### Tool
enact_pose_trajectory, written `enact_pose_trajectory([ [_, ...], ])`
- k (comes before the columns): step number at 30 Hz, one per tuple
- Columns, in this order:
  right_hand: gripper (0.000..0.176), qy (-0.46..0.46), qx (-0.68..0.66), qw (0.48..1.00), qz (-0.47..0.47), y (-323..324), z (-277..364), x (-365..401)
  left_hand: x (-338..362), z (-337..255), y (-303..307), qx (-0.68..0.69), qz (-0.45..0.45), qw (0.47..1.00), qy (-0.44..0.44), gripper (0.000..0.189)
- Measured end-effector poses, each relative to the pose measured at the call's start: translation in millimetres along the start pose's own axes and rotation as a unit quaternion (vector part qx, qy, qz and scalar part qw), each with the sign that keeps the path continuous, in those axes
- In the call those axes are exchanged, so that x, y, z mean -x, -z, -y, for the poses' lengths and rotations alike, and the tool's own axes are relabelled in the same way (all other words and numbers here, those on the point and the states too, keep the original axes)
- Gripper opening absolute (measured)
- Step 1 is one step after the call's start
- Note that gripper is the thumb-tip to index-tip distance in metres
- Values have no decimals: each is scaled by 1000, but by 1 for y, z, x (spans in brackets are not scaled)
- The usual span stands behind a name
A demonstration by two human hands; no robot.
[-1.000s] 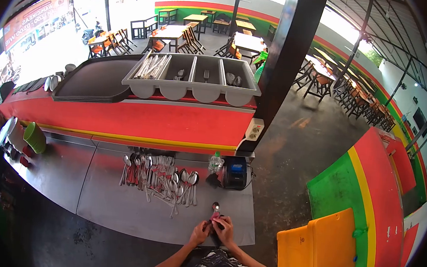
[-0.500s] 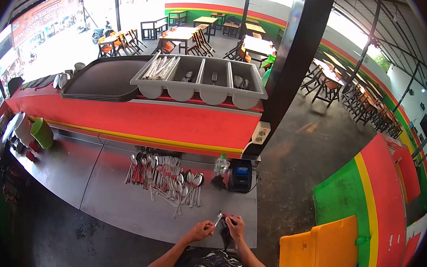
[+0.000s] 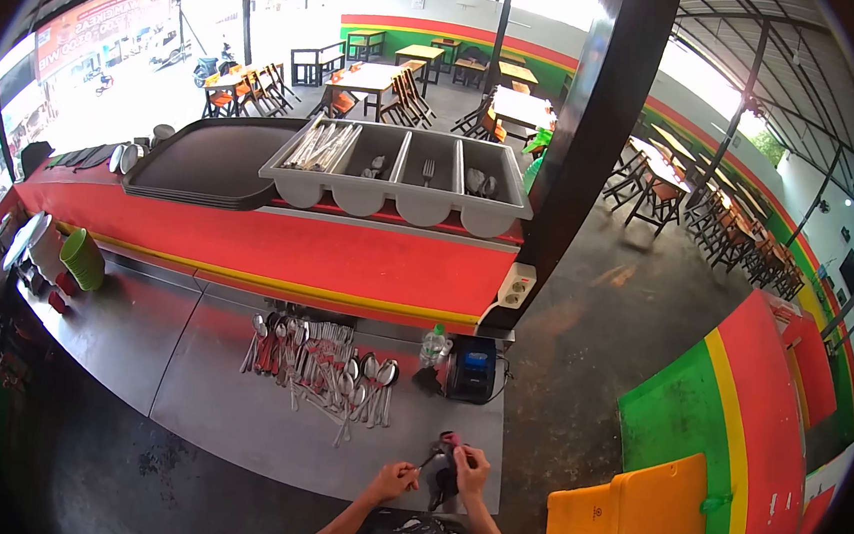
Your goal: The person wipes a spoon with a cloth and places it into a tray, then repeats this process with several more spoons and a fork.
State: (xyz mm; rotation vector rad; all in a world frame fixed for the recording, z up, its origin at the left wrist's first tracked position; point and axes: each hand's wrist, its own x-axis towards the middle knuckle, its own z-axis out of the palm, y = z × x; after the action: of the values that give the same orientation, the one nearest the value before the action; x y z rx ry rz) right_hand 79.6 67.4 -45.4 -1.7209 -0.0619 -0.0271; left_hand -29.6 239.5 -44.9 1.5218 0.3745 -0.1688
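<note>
My left hand is closed around the handle end of a spoon, low over the steel counter near its front edge. Opposite it, my right hand pinches a dark cloth with a pinkish-red part, wrapped at the spoon's far end. The cloth hides the spoon's bowl, and its lower part hangs between my hands. Ahead and to the left lies a loose pile of spoons and forks, some with red on them, on the steel counter.
A grey cutlery tray with four sections stands on the red ledge, beside stacked dark trays. A clear bottle and a black device sit at the counter's back right. Green baskets are far left; a dark post rises right.
The spoon's bowl, visible before, is now covered by the cloth. My right hand has turned, bringing the pinkish-red part up. The whole view has shifted slightly.
</note>
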Motion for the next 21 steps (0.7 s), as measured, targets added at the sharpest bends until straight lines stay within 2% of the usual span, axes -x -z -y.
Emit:
enact_pose_trajectory([
  [2,15,98,54,991,73,-2,37,7,1,13,-5,3,-14,1000,6,19],
  [5,15,145,38,965,216,-6,54,16,5,14,-6,-52,-10,997,-61,18],
  [8,15,174,29,938,298,-11,63,25,-12,52,-8,-213,-79,960,-162,24],
  [11,15,159,44,940,299,-8,63,19,-15,69,-5,-164,-51,982,-82,33],
  [14,15,177,62,941,281,-3,63,7,-14,83,-8,-234,-60,970,-38,27],
  [15,15,188,70,941,271,-2,62,1,-9,68,-12,-181,-54,981,-41,26],
  [17,14,225,91,942,232,2,65,-10,17,-14,-28,-74,-43,995,-47,24],
  [21,15,240,81,953,165,9,63,-27,32,-46,-41,-31,-20,999,-31,27],
])
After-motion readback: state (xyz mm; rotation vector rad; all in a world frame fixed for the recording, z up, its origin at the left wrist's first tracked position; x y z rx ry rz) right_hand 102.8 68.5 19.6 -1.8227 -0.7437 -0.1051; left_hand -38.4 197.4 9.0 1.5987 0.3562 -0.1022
